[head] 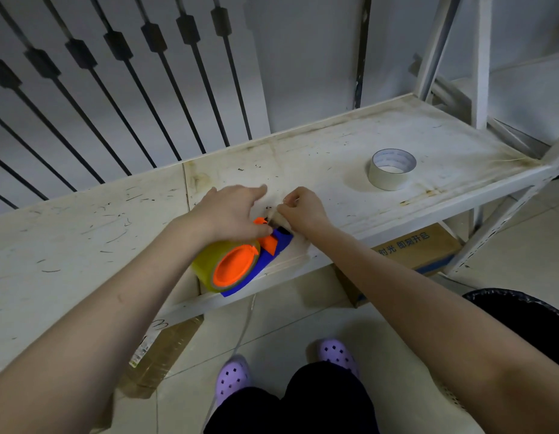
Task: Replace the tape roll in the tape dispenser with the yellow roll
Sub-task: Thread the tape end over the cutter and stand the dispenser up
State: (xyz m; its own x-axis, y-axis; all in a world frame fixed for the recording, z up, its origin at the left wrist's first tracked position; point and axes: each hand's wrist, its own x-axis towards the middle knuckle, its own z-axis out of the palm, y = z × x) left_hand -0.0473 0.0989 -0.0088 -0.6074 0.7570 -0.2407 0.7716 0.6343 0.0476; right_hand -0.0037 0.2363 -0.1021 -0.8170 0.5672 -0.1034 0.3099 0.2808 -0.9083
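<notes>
The blue and orange tape dispenser lies on the white shelf near its front edge. The yellow roll sits on the dispenser's orange hub. My left hand presses down on the top of the dispenser, just above the yellow roll, with the index finger stretched out. My right hand is at the dispenser's front end, fingers pinched on the end of the tape strip. A pale grey-white tape roll stands apart on the shelf to the right.
Black railing bars rise behind the shelf. Cardboard boxes sit under it. A black bin stands at the right. My purple shoes are on the tiled floor below.
</notes>
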